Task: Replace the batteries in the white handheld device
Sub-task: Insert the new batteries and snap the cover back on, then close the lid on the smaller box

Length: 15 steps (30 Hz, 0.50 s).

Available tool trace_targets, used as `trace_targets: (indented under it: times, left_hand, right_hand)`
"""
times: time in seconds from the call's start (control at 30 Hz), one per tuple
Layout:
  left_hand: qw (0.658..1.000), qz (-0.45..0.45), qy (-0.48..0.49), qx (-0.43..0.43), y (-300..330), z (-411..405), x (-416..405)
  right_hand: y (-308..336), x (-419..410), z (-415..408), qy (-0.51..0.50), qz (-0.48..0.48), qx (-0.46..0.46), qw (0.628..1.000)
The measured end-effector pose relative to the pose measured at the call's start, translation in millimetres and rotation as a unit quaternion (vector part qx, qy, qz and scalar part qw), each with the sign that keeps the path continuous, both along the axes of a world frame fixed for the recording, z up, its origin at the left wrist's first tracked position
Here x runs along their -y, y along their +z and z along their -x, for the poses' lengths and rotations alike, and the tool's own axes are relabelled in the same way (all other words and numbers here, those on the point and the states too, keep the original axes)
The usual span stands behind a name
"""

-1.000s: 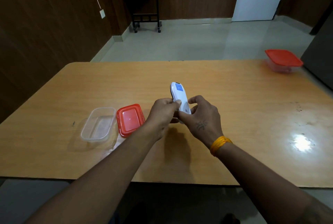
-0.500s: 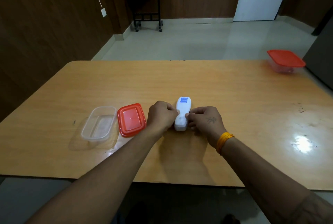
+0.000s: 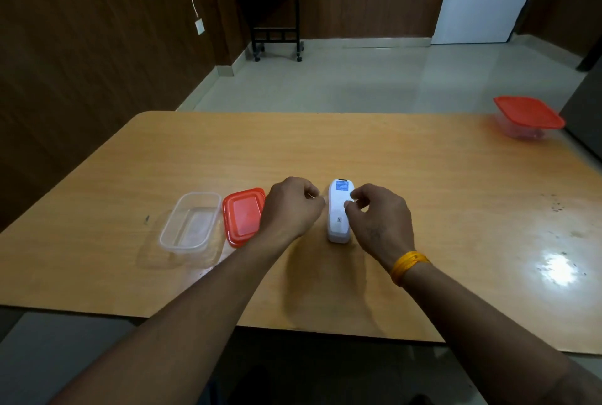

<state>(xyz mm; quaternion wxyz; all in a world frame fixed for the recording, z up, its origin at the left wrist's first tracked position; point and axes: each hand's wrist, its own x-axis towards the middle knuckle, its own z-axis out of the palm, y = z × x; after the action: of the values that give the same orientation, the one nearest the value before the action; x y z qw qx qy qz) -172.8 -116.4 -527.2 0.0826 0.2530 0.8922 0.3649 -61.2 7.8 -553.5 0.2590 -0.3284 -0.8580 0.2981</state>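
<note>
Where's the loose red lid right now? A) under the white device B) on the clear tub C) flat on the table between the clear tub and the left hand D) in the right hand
C: the red lid lies flat on the table, right of the open clear tub and beside the left hand.

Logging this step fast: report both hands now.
Left hand: fingers curled, beside the white device; grip cannot be told.
Right hand: fingertips curled onto the device lying on the table.
</note>
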Motion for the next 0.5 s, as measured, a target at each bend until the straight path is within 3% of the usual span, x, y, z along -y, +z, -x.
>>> trace_targets:
  times: [0.1, 0.27, 0.4, 0.5]
  left_hand:
    - [0.999, 0.009, 0.008, -0.047, 7, 4, 22]
    - [0.988, 0.101, 0.028, -0.115, 12, 9, 70]
    - [0.967, 0.198, 0.047, -0.153, 5, 10, 94]
    - [0.959, 0.244, 0.040, -0.139, 1, 7, 101]
  right_hand:
    - [7, 18, -1, 0.044, -0.095, -0.056, 0.993]
    - [11, 54, 15, 0.143, -0.122, -0.040, 0.981]
    - [10, 84, 36, 0.236, -0.121, 0.052, 0.963]
    - [4, 99, 44, 0.290, -0.163, 0.161, 0.929]
